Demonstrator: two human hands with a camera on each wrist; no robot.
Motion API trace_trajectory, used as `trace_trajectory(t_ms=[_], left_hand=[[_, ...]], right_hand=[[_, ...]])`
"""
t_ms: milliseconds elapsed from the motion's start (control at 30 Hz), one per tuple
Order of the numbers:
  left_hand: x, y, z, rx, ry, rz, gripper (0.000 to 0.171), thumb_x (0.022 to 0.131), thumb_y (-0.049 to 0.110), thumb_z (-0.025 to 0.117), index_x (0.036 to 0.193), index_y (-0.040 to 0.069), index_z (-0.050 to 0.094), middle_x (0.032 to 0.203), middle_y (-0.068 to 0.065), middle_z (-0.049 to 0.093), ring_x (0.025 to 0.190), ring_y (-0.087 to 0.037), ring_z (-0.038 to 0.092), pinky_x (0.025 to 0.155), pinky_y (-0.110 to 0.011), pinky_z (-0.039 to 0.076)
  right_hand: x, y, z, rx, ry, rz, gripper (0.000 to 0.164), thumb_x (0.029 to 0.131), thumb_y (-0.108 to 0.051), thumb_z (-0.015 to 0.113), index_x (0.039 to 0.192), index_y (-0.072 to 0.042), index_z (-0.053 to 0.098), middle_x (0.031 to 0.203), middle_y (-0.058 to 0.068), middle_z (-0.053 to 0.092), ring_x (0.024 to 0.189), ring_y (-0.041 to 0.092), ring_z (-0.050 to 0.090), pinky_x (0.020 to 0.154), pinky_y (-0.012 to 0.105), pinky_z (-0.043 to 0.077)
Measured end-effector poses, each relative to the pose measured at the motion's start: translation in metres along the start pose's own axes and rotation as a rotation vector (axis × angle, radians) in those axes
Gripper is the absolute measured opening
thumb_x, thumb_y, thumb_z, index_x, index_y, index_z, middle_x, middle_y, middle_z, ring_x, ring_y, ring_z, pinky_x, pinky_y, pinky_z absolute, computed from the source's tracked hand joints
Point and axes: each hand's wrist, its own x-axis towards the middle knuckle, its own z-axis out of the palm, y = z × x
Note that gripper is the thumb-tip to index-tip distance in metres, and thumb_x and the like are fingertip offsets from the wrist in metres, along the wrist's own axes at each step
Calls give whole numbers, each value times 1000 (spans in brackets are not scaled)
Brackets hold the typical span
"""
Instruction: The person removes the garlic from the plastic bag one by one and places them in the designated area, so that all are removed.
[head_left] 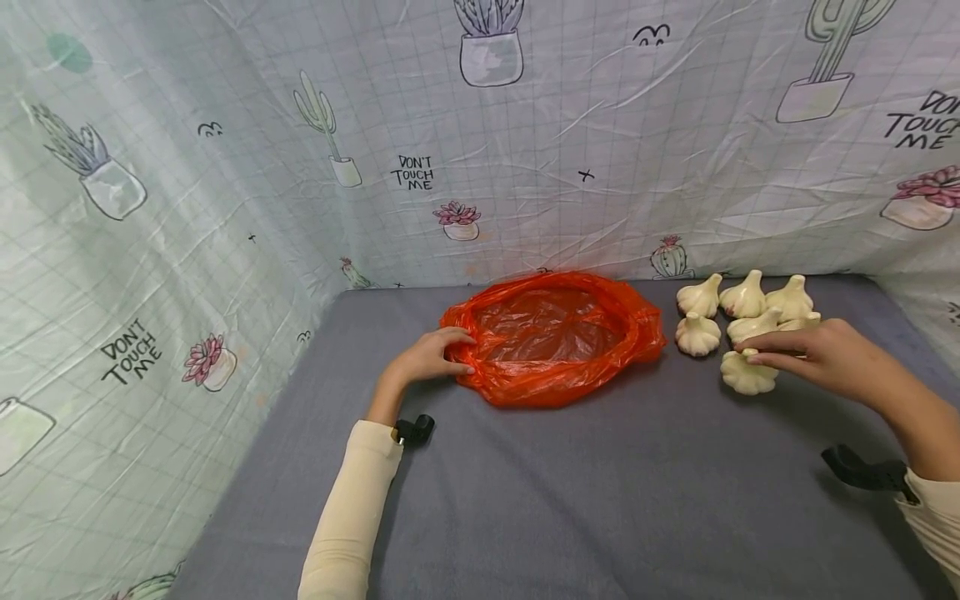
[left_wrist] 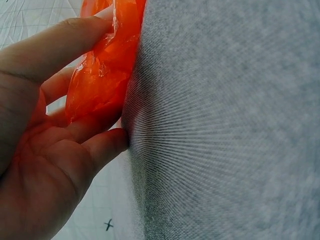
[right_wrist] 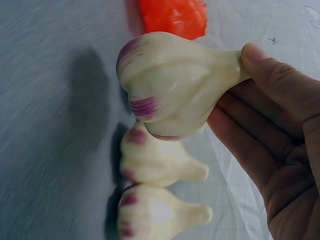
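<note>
An orange-red plastic bag (head_left: 555, 387) lies on the table with its mouth spread wide. My left hand (head_left: 431, 354) holds its left edge, the thumb on one side and fingers behind the film in the left wrist view. At the right, my right hand (head_left: 832, 358) pinches a garlic bulb (right_wrist: 170, 85) by its stem. That bulb is cream with purple streaks and hangs above the cloth, its shadow apart from it. Several more garlic bulbs (head_left: 742, 296) stand grouped just behind, stems up; the right hand partly hides some.
Grey cloth (head_left: 525, 500) covers the table. A patterned curtain (head_left: 555, 125) hangs along the back and sides, close behind the bag and the bulbs. Black wrist mounts (head_left: 416, 429) sit on both forearms.
</note>
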Motion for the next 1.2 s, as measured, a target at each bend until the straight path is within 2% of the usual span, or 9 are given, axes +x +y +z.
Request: trace_trajectory(t_ms=[200,367,500,733,867,933,1000,1100,1200], left_hand=[[1,-2,-1,-1,2,1,51,94,28,75,138,5,62,152,-17,48,144,-37,39,118,-53,32],[2,-3,0,-4,-6,0,52,93,29,75,138,6,62,153,-17,47,145,-36,39,118,-52,32],[2,-3,1,-9,-8,3,52,93,29,75,138,6,62,153,-16,47,145,-36,38,118,-52,32],[2,-3,0,-9,-12,3,53,93,29,75,139,6,61,154,-16,47,146,-36,37,118,-53,32],[2,-3,0,-7,-11,4,53,93,29,75,139,6,61,154,-16,46,146,-37,37,118,-53,31],[2,-3,0,-7,-11,5,53,93,29,76,139,6,61,154,-16,47,145,-37,38,118,-53,31],[2,-3,0,-3,-10,8,53,93,29,75,138,6,62,153,-16,47,145,-37,38,118,-53,32],[2,-4,0,2,-14,8,53,93,29,75,138,6,62,153,-16,47,146,-37,37,118,-53,32],[1,-4,0,1,-18,3,52,93,29,75,139,6,62,154,-16,46,146,-36,37,118,-53,32]], right_hand=[[-16,4,-2,-18,-3,-8,26,90,-36,74,93,-12,81,88,-24,71,62,-21,39,50,17,38],[-29,0,-9,-89,-55,47,22,86,-30,78,93,-9,81,86,-18,73,63,-16,51,52,16,41],[-36,-3,-14,-115,-67,77,21,84,-28,79,93,-10,81,86,-16,74,60,-16,47,51,15,38],[-45,5,-21,-59,23,34,27,92,-50,62,96,-30,80,102,-32,64,60,-21,44,48,16,36],[-48,4,-25,-125,5,66,28,94,-46,62,98,-24,80,87,-12,75,56,-19,35,47,15,30],[-50,3,-28,-156,-13,99,13,93,-38,68,105,-40,75,81,2,77,54,-17,35,48,15,30],[-52,2,-30,-173,-40,131,41,93,-30,72,118,-59,57,80,12,76,53,-15,32,48,15,29],[-55,2,-32,-171,-41,151,58,92,-28,73,125,-65,43,79,13,76,53,-14,34,47,16,32],[-58,3,-32,-179,-26,158,50,93,-31,72,123,-62,47,78,12,76,52,-14,33,46,16,32]])
